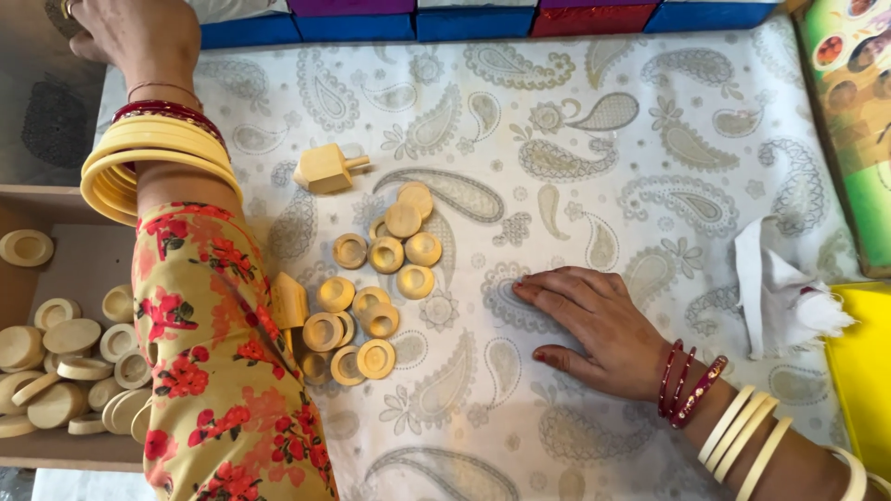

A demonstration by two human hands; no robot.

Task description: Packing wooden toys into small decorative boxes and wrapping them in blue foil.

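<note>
My left hand (130, 32) reaches far up to the top left corner, past the cloth's edge; its fingers are cut off by the frame. Cream bangles (153, 158) and a floral sleeve cover that arm. My right hand (594, 320) lies flat, palm down, on the paisley cloth (575, 139), holding nothing. Just left of it sits a cluster of several small round wooden cups (371, 297). A wooden block with a peg (327, 167) lies above them. Another wooden block (288, 299) is partly hidden by my sleeve.
A wooden tray (83, 255) at the left holds several pale wooden discs (65, 366). Blue, red and purple boxes (483, 20) line the far edge. A crumpled white cloth (780, 292) lies at the right, beside a yellow object (863, 371) and a colourful box (854, 111).
</note>
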